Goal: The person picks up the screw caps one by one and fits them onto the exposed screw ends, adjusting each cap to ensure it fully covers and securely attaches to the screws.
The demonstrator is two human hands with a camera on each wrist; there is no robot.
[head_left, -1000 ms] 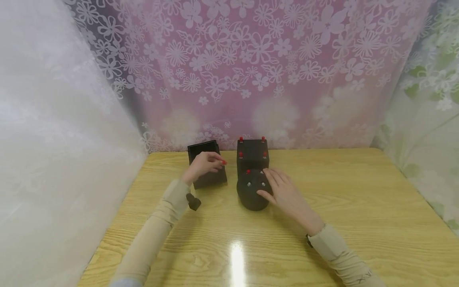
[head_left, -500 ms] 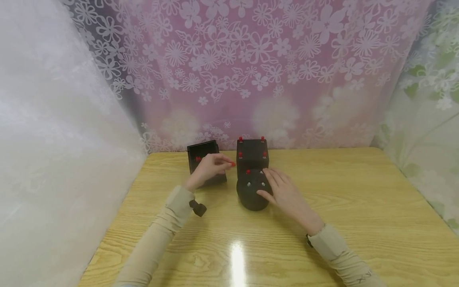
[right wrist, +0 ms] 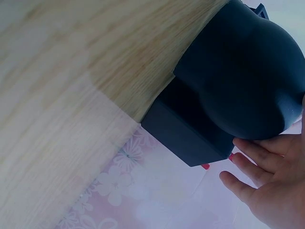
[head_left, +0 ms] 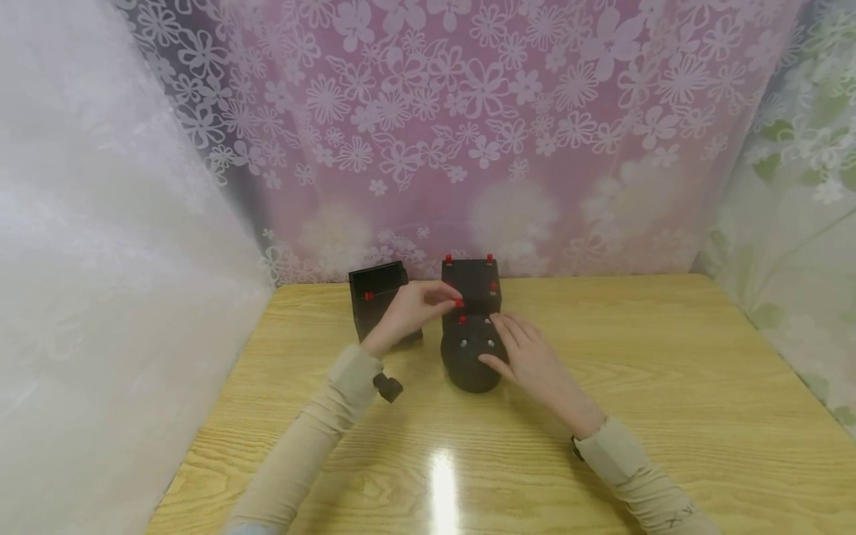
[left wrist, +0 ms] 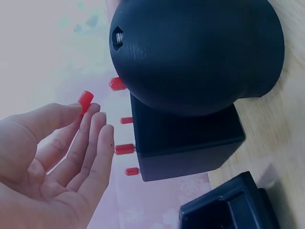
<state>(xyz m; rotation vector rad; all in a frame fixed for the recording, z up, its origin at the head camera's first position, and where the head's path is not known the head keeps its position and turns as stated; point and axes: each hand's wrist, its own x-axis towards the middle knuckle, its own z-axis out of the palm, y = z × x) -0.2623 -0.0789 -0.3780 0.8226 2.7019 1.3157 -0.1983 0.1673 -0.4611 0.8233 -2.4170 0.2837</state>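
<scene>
My left hand (head_left: 411, 312) pinches a small red cap (left wrist: 86, 101) between thumb and fingertip, above and beside a black rounded piece (head_left: 471, 371). On top of that piece, one red cap (head_left: 462, 319) stands at the back left, and bare metal screw ends (head_left: 464, 343) show in other holes. My right hand (head_left: 535, 364) rests on its right side, fingers fairly straight and thumb apart. Behind it stands a black block (head_left: 478, 279) with red caps (left wrist: 125, 149) at its corners; my left hand partly covers its near left corner in the head view.
Left of the block, a black open box (head_left: 364, 319) sits tilted on the wooden table (head_left: 602, 334), with a red piece (head_left: 368, 296) at it. A floral curtain (head_left: 401, 148) hangs behind the table's back edge. Pale sheets (head_left: 120, 260) flank both sides.
My left hand has moved right with the red cap, from over the open box to the black block and rounded piece. The right hand has stayed put.
</scene>
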